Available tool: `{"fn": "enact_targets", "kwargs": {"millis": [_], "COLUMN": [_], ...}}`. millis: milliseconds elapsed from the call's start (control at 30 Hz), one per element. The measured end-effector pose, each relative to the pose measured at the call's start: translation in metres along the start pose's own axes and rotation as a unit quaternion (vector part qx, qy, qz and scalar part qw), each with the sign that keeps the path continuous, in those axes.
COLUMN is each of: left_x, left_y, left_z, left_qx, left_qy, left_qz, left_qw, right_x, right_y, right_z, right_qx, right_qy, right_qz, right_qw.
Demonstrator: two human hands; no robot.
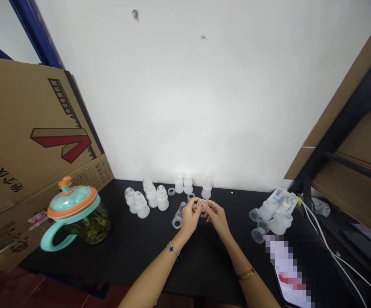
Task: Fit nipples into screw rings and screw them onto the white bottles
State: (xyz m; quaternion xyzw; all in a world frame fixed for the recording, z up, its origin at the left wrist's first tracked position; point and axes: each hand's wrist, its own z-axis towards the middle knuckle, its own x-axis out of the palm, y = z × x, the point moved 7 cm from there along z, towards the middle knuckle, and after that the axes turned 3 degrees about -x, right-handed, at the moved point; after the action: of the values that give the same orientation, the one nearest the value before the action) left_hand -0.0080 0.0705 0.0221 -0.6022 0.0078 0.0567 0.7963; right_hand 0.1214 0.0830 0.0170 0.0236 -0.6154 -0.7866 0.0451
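My left hand (pixel 190 217) and my right hand (pixel 216 216) meet over the middle of a black table (pixel 134 252). Together their fingertips pinch a small clear plastic ring-like part (pixel 202 203). Both hands are closed on it. Just left of my left hand lie loose clear rings and caps (pixel 177 220). Behind them stand several small frosted white bottles (pixel 151 196), with more along the wall (pixel 184 185).
A glass jug with a teal handle and an orange-teal lid (pixel 76 214) stands at the left. Behind it leans a large cardboard box (pixel 28 149). At the right lie more bottles and clear cups (pixel 273 214), a white cable (pixel 320 233) and a blurred white card (pixel 288 269).
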Motion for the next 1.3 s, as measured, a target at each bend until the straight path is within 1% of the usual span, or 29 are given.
{"fn": "enact_targets", "kwargs": {"millis": [267,500,800,1000,1200,1300], "left_x": [0.000,0.002,0.003,0.007,0.006,0.008], "left_y": [-0.001,-0.001,0.006,0.005,0.005,0.006], "left_z": [0.000,0.001,0.004,0.004,0.005,0.005], "left_qx": [-0.003,-0.007,-0.048,-0.044,-0.035,-0.034], "left_qy": [-0.010,-0.005,0.009,0.032,0.029,0.027], "left_qz": [-0.006,-0.027,-0.072,-0.060,-0.061,-0.079], "left_qw": [1.000,1.000,0.996,0.997,0.997,0.996], "right_x": [0.000,-0.004,-0.008,-0.009,-0.008,-0.010], "right_y": [-0.003,-0.010,-0.012,-0.009,-0.003,-0.001], "right_z": [0.002,0.003,0.004,0.003,0.002,0.002], "right_qx": [0.004,0.010,0.012,0.009,0.007,-0.011], "right_qy": [-0.001,-0.010,-0.018,-0.015,-0.015,-0.032], "right_qz": [0.007,0.014,0.015,0.013,0.003,0.007], "right_qw": [1.000,1.000,1.000,1.000,1.000,0.999]}}
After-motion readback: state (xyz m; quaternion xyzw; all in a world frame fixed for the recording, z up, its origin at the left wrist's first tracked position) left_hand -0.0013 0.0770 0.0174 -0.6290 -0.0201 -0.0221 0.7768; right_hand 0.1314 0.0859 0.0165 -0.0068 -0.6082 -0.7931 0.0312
